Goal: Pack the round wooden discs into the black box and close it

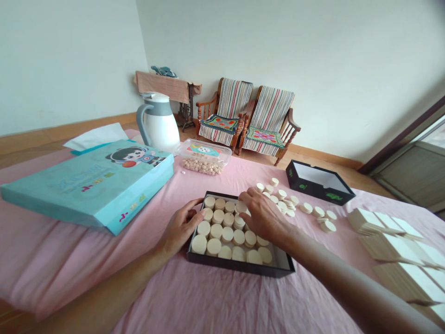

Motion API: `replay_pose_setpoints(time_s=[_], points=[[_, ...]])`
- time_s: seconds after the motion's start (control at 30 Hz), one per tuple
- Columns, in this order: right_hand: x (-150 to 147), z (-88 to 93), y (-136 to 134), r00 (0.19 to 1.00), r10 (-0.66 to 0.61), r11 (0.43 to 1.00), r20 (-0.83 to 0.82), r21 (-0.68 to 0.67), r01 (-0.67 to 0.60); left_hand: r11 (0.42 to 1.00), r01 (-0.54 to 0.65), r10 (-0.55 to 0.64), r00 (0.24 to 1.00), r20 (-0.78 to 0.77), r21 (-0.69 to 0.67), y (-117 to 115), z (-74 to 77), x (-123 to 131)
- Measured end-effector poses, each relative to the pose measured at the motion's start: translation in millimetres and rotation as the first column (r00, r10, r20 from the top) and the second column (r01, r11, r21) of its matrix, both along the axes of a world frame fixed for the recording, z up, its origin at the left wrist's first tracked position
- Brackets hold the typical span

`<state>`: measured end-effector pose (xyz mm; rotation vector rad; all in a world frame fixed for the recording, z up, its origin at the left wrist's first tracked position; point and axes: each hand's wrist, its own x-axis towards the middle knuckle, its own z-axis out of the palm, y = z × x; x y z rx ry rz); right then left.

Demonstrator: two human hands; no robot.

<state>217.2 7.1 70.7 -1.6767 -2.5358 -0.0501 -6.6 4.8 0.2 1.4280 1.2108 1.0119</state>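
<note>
A shallow black box [239,266] with a pale inside lies before me on the pink cloth. Rows of round wooden discs [227,234] fill much of it, some visibly stacked. My left hand [181,226] grips the box's left wall, fingers curled at the rim and thumb reaching over the discs. Over the back row, my right hand [262,214] has its thumb and fingers closed around a wooden disc [241,206]; its wrist hides part of the box's right side. More loose discs [282,195] lie scattered on the cloth just beyond that hand.
A black box lid or tray [318,183] sits at the back right. Stacks of wooden blocks [392,248] stand at the right. On the left are a large turquoise box [100,178], a white jug [162,123] and a clear nut container [205,160]. Two armchairs [267,120] stand beyond.
</note>
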Motion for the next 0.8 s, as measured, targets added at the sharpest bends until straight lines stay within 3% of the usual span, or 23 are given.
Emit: replay_pose_setpoints(time_s=[0.8], points=[[5.1,-12.8,-6.5,1.0,-0.007,0.993,-0.004,0.122,0.007,1.0,0.031,-0.031,0.999,-0.019,-0.006,2.6,-4.2,-1.4]])
